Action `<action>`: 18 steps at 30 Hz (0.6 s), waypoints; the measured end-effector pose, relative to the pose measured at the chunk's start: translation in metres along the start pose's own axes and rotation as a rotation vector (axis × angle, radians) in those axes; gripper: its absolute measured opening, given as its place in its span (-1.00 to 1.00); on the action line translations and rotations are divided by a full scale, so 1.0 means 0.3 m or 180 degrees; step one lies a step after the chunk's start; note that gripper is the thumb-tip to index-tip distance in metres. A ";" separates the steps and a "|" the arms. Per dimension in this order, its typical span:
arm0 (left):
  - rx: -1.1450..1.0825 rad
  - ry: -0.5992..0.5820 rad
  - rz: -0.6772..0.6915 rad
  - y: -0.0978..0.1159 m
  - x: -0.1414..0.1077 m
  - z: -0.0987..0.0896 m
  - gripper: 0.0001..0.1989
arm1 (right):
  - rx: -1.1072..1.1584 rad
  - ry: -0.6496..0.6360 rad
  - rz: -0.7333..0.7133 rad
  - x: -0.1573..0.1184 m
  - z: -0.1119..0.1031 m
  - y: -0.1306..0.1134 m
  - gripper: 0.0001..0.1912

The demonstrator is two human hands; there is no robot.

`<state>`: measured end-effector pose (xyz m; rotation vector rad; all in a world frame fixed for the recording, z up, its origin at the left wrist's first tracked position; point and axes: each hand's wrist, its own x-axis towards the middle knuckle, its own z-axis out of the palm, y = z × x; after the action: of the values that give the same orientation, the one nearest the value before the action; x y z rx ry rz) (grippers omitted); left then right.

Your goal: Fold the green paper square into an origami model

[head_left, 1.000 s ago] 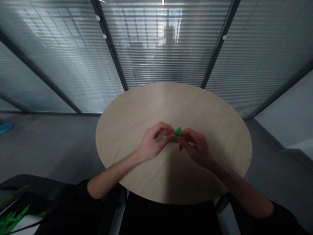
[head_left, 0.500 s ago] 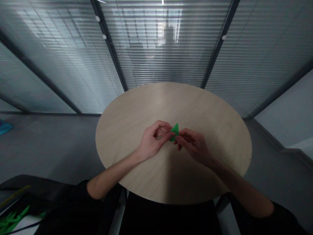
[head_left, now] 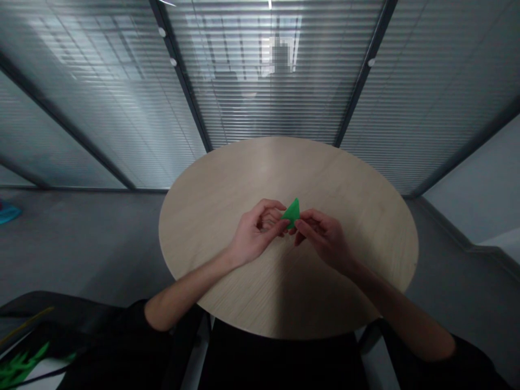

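Observation:
A small bright green piece of folded paper (head_left: 293, 211), roughly triangular with its point upward, is held between my hands above the round table. My left hand (head_left: 259, 225) pinches its lower left part, with the thumb across the near face. On the other side, my right hand (head_left: 323, 234) has thumb and forefinger closed at its right edge. The fingers behind the green piece are partly hidden.
The pale wooden round table (head_left: 244, 173) lies beneath my hands. Glass panels with blinds (head_left: 268, 103) stand behind it. A black chair or bag (head_left: 73, 309) and green leafy shapes (head_left: 24, 365) are at lower left. A blue object (head_left: 8, 212) lies on the floor.
The green piece has turned slightly and risen a little, showing more of its face. My right thumb has shifted up along its right edge. My left hand has barely moved.

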<state>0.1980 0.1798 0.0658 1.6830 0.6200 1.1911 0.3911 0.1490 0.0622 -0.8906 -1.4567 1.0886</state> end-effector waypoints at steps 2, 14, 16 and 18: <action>0.0126 -0.0062 0.0057 -0.001 -0.002 -0.001 -0.72 | -0.0037 0.0042 -0.0023 -0.002 0.000 -0.005 -0.72; 0.0781 -0.0125 0.0441 0.001 -0.010 -0.017 -0.73 | -0.0162 0.0153 -0.0036 -0.005 0.004 -0.022 -0.69; 0.0815 -0.0135 0.0434 0.005 -0.010 -0.015 -0.73 | -0.0127 0.0131 -0.0042 -0.005 0.005 -0.022 -0.70; 0.0809 -0.0127 0.0456 0.009 -0.009 -0.014 -0.76 | -0.0084 0.0112 -0.0051 -0.004 0.005 -0.021 -0.71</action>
<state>0.1929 0.1781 0.0674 1.9885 0.6569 1.2156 0.3901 0.1456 0.0677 -0.9111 -1.4498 1.0392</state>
